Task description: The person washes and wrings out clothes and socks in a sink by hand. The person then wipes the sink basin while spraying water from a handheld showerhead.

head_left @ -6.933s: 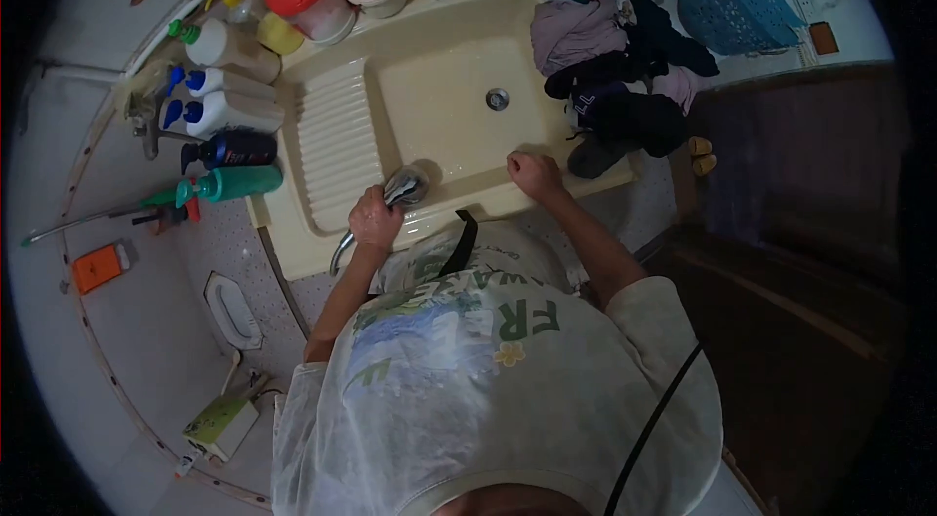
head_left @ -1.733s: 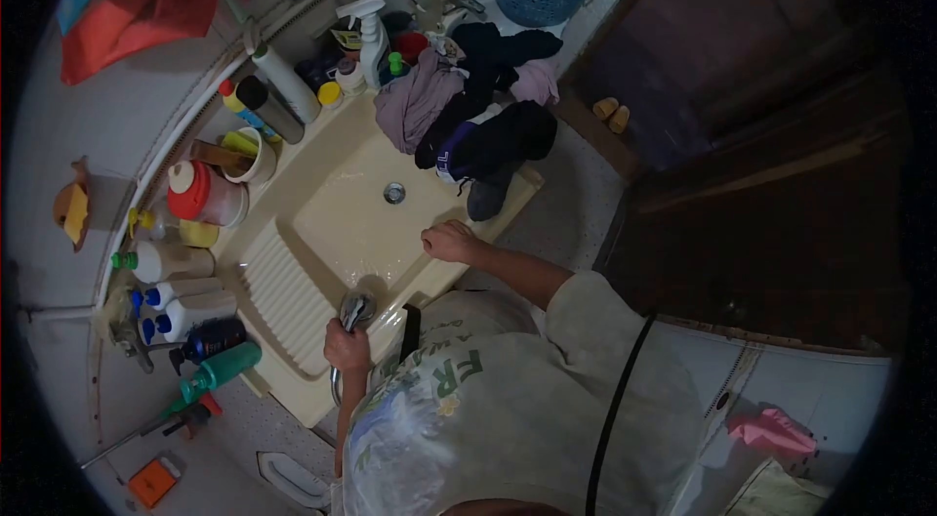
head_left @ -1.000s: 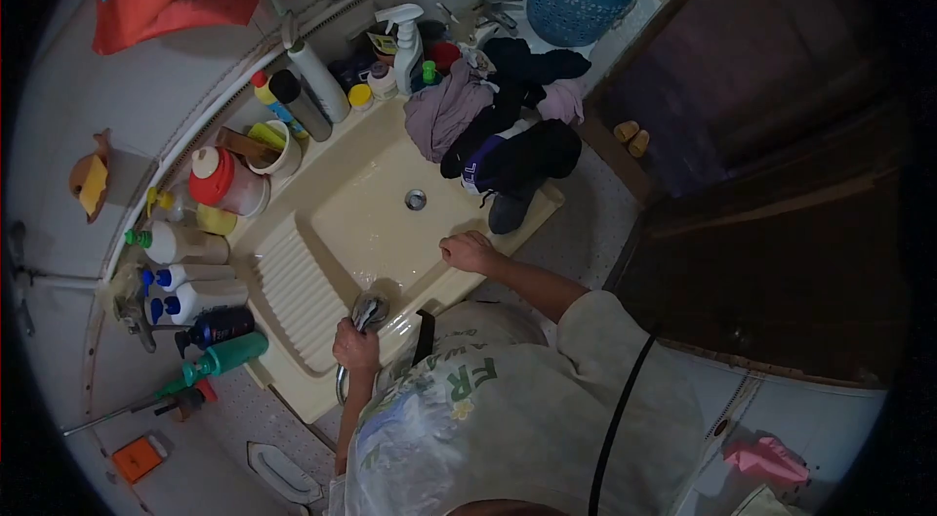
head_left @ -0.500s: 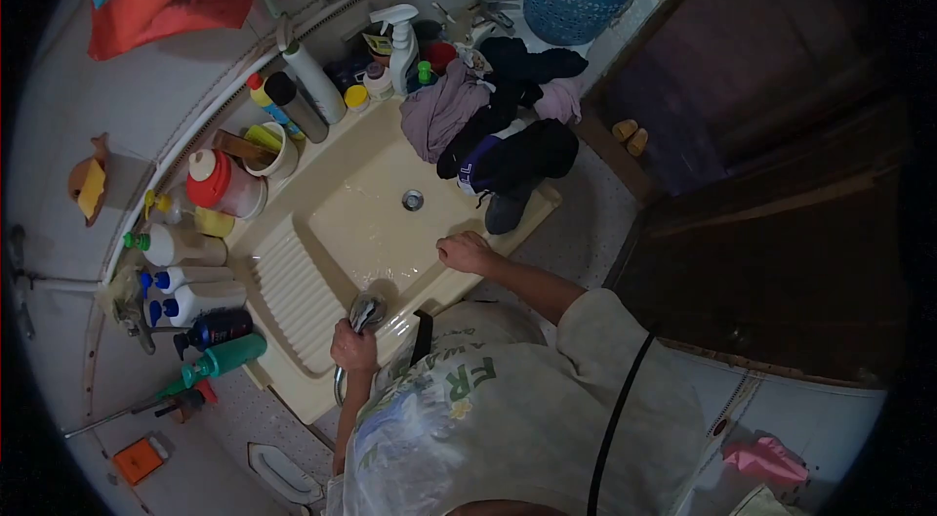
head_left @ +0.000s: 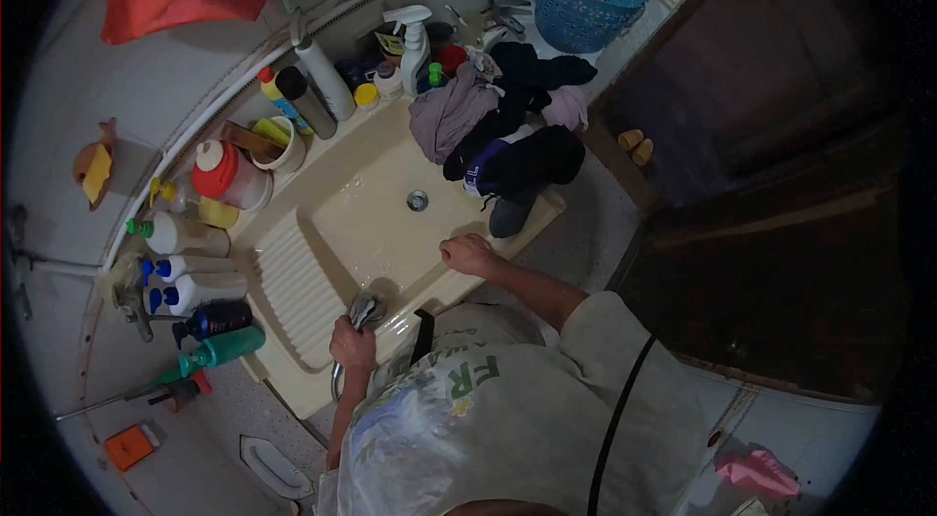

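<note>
My left hand (head_left: pixel 352 344) is wrapped round the handle of a shower head (head_left: pixel 367 311), whose hose (head_left: pixel 338 381) runs down beside the wrist. The shower head points into the near left part of a cream laundry sink (head_left: pixel 386 213), where wet glints show on the basin floor. My right hand (head_left: pixel 468 254) is curled in a loose fist at the sink's near rim, with nothing visible in it. Just beyond it lies a heap of dark clothes (head_left: pixel 532 165), with a mauve cloth (head_left: pixel 452 116), over the sink's right end.
Bottles and pump dispensers, including a green bottle (head_left: pixel 224 348), line the sink's left side. A red-lidded jug (head_left: pixel 229 176), a white tub (head_left: pixel 281 147) and a spray bottle (head_left: pixel 415 52) stand along the back. A blue basket (head_left: pixel 589 3) is at the far right, near a dark door (head_left: pixel 771 262).
The view has shifted slightly, so everything appears a little displaced. Both hands keep nearly the same positions, the left still holding the shower head.
</note>
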{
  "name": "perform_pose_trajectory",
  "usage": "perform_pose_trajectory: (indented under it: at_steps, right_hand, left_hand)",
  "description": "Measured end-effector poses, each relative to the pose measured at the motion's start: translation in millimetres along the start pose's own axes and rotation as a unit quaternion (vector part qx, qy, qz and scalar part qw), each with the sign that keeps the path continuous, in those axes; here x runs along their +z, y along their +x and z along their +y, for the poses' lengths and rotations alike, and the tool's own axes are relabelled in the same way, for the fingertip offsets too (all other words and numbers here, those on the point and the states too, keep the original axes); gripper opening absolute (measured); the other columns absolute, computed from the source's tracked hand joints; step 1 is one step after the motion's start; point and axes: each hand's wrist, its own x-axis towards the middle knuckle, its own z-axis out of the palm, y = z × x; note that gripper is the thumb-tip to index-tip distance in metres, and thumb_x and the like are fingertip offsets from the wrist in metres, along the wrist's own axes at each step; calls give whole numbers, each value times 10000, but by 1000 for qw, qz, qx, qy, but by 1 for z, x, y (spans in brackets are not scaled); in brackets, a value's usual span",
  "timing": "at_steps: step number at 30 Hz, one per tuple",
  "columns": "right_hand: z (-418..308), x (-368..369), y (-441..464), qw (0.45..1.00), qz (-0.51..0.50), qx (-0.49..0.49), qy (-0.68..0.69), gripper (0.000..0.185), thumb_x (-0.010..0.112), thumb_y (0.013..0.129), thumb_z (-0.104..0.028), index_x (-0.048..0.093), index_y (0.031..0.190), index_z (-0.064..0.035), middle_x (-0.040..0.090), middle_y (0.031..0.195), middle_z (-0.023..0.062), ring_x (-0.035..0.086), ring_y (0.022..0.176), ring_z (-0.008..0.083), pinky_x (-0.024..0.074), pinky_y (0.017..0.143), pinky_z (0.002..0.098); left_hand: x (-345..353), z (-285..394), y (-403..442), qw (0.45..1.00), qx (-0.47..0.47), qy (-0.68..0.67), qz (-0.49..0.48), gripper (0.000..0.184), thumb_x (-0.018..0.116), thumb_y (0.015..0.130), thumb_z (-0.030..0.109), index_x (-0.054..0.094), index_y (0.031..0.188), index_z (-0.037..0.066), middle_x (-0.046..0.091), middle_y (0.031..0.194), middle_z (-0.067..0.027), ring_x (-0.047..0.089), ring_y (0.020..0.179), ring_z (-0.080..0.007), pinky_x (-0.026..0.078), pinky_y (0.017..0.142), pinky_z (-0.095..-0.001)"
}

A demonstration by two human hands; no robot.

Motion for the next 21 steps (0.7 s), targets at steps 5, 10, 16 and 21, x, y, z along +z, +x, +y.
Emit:
perform_pose_trajectory:
  at_steps: [5,10,16,21]
  right_hand:
    - [0,1,1,1000,-1,3,4,188,507,825,-203,643,849,-75,660,822,145,642,803,325,502,766,443]
    - [-2,-4,-2,999,28,-20,0,184,513,819,-205,641,844,-75,658,806,148,643,793,327,502,759,440]
    - [-6,-10,0,1000,-11,4,-5,173,517,812,-204,635,831,-79,654,807,158,641,792,327,501,750,444]
    - [-4,-8,-1,1000,-3,-3,-4,180,517,815,-208,634,837,-73,654,809,157,639,778,335,500,737,450]
  left_hand:
    - [3,-3,0,1000,9,-4,19,254,625,674,170,551,889,56,599,835,-151,599,752,-358,488,667,-472]
    - [7,-6,1,1000,19,-5,23,252,606,674,160,561,902,63,601,836,-139,602,750,-347,490,668,-465]
    - [7,-6,0,999,20,-11,25,229,594,672,141,561,885,63,598,845,-136,600,770,-342,490,678,-459]
    - [6,-6,1,999,-3,-40,3,205,593,688,149,547,861,47,591,851,-166,587,794,-380,469,704,-489]
